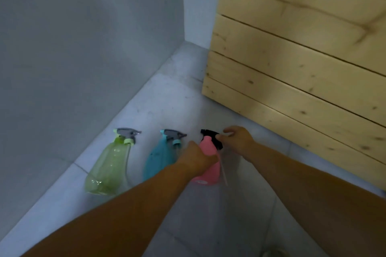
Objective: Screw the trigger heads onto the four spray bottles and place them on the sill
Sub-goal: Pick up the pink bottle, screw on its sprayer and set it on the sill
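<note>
1. The pink bottle (208, 164) is stood on the pale sill (158, 102), just in front of the lower corner of the wooden panel (292, 64). Its black head (211, 137) sits on the neck, nozzle pointed away from the panel.
2. The bottle body is gripped by the left hand (198, 158), whose fingers are wrapped round the shoulder on the side away from the panel; the fingertips are hidden behind the bottle.
3. The black head is pinched by the right hand (236, 139) on the panel side, thumb and forefinger pressed against the trigger part, the other fingers curled loosely above.
4. The bottle is judged light: no liquid can be made out, though the pink wall is opaque, so this is not certain. The thin plastic wall is likely to give under a hard squeeze, so a hold at the stiffer shoulder, as taken now, is thought best.
5. The head is judged stiff and somewhat slick; a grip on its collar rather than on the trigger lever would be surer for turning, and whether the thread is fully tightened cannot be told.
6. A thin tube (223, 171) is seen beside the pink bottle on the panel side; what it belongs to cannot be told.
7. Farther from the panel, the blue bottle (158, 158) is stood just beside the pink one, head fitted.
8. Farthest from the panel, the green bottle (108, 169) is stood near the wall (83, 47), head fitted too.
9. A fourth bottle is not seen.
</note>
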Available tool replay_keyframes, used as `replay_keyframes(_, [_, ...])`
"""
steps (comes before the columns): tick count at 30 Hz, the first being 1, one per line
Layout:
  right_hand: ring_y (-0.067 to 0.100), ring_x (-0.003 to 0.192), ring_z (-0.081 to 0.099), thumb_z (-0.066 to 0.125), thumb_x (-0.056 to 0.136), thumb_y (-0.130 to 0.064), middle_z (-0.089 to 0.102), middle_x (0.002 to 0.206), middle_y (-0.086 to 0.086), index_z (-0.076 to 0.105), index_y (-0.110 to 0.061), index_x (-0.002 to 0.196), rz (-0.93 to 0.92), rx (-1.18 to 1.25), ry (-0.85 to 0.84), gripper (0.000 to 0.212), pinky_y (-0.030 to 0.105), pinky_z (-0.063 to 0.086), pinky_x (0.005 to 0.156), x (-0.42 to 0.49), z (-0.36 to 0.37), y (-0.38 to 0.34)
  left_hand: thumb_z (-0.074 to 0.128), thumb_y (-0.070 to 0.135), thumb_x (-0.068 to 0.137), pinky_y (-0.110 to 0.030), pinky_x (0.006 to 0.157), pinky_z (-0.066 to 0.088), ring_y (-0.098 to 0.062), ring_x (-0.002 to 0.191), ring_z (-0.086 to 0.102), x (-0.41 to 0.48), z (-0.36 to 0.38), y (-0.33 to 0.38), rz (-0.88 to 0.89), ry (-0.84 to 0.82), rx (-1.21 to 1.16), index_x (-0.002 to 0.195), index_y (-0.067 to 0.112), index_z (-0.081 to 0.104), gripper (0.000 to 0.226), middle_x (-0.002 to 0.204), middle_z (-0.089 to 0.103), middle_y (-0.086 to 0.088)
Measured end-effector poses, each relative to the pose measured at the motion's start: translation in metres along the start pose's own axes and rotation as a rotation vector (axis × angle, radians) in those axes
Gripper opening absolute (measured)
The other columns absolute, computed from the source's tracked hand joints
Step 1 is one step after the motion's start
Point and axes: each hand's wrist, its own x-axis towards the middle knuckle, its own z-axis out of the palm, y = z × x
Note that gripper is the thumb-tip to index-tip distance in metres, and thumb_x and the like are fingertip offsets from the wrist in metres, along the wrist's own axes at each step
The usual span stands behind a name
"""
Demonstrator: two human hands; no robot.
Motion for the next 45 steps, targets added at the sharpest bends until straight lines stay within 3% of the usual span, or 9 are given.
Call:
replay_keyframes(5, [0.041, 0.088, 0.067, 0.083, 0.070, -0.034, 0.069, 0.097, 0.033, 0.069, 0.010, 0.094, -0.056, -0.180, 0.093, 0.052, 0.050, 0.056, 0.079, 0.014, 0.016, 0.002, 0.074, 0.037, 0.090, -0.042, 0.104, 0.049, -0.035, 0.133, 0.054, 0.006, 0.009, -0.008, -0.058, -0.027, -0.070, 0.148, 0.003, 0.032, 0.079, 0.145, 0.049, -0.019])
replay_keyframes(14, [0.028, 0.068, 0.065, 0.088, 0.065, -0.021, 0.063, 0.069, 0.016, 0.063, -0.005, 0.062, 0.091, -0.049, -0.018, 0.030, 0.040, 0.057, 0.073, 0.011, 0.012, -0.012, 0.080, 0.046, 0.082, -0.048, 0.089, 0.061, -0.031, 0.118, 0.060, -0.002, 0.007, -0.021, -0.085, -0.042, -0.251, 0.138, 0.013, 0.039, 0.077, 0.127, 0.051, -0.007])
replay_keyframes(17, [0.035, 0.083, 0.069, 0.086, 0.068, -0.016, 0.066, 0.084, 0.024, 0.062, -0.001, 0.072, 0.115, 0.011, -0.034, 0.028, 0.048, 0.059, 0.083, 0.000, -0.004, -0.023, 0.079, 0.053, 0.080, -0.040, 0.068, 0.064, -0.032, 0.114, 0.061, -0.020, -0.007, -0.010, -0.064, -0.063, -0.274, 0.141, 0.017, 0.039, 0.081, 0.131, 0.051, -0.004])
replay_keyframes(20, [0.035, 0.081, 0.068, 0.080, 0.075, -0.007, 0.065, 0.091, 0.027, 0.062, 0.000, 0.080, 0.105, 0.113, -0.039, 0.020, 0.052, 0.059, 0.084, -0.021, -0.027, -0.049, 0.082, 0.052, 0.078, -0.045, 0.075, 0.066, -0.033, 0.117, 0.062, -0.053, -0.031, 0.006, -0.001, -0.055, -0.331, 0.145, 0.019, 0.039, 0.086, 0.139, 0.049, -0.003])
replay_keyframes(24, [0.020, 0.062, 0.062, 0.075, 0.080, -0.005, 0.067, 0.087, 0.021, 0.069, 0.004, 0.101, -0.027, 0.163, -0.018, 0.023, 0.027, 0.058, 0.056, -0.062, -0.060, -0.099, 0.087, 0.044, 0.076, -0.055, 0.082, 0.065, -0.035, 0.115, 0.064, -0.107, -0.076, 0.024, 0.077, -0.046, -0.378, 0.144, 0.014, 0.045, 0.086, 0.139, 0.054, -0.008])
replay_keyframes(27, [0.020, 0.062, 0.064, 0.073, 0.082, -0.007, 0.067, 0.080, 0.017, 0.069, 0.000, 0.096, -0.142, 0.174, 0.028, 0.016, 0.027, 0.058, 0.055, -0.108, -0.086, -0.146, 0.090, 0.045, 0.072, -0.054, 0.080, 0.066, -0.033, 0.105, 0.072, -0.156, -0.115, 0.030, 0.164, -0.040, -0.349, 0.130, 0.011, 0.056, 0.075, 0.122, 0.065, -0.008])
replay_keyframes(33, [0.019, 0.070, 0.070, 0.070, 0.085, -0.008, 0.071, 0.084, 0.017, 0.066, 0.001, 0.092, -0.416, 0.285, -0.004, 0.013, 0.035, 0.060, 0.073, -0.215, -0.122, -0.226, 0.091, 0.031, 0.073, -0.022, 0.042, 0.055, -0.020, 0.060, 0.077, -0.257, -0.180, 0.033, 0.351, -0.004, -0.397, 0.126, 0.024, 0.052, 0.067, 0.114, 0.068, -0.010])
replay_keyframes(38, [0.020, 0.077, 0.073, 0.071, 0.085, -0.011, 0.077, 0.083, 0.012, 0.068, -0.007, 0.088, -0.635, 0.471, 0.038, 0.006, 0.031, 0.062, 0.071, -0.300, -0.136, -0.268, 0.093, 0.037, 0.052, -0.036, 0.059, 0.064, -0.026, 0.096, 0.077, -0.328, -0.203, 0.010, 0.491, 0.060, -0.403, 0.130, 0.030, 0.051, 0.089, 0.123, 0.066, -0.006])
replay_keyframes(45, [0.016, 0.086, 0.076, 0.068, 0.087, -0.014, 0.079, 0.088, 0.001, 0.066, -0.011, 0.104, -0.857, 0.854, 0.259, 0.017, 0.027, 0.059, 0.074, -0.375, -0.143, -0.295, 0.091, 0.038, 0.049, -0.034, 0.067, 0.062, -0.028, 0.115, 0.069, -0.362, -0.203, -0.018, 0.581, 0.073, -0.393, 0.134, 0.031, 0.052, 0.094, 0.130, 0.064, -0.006])
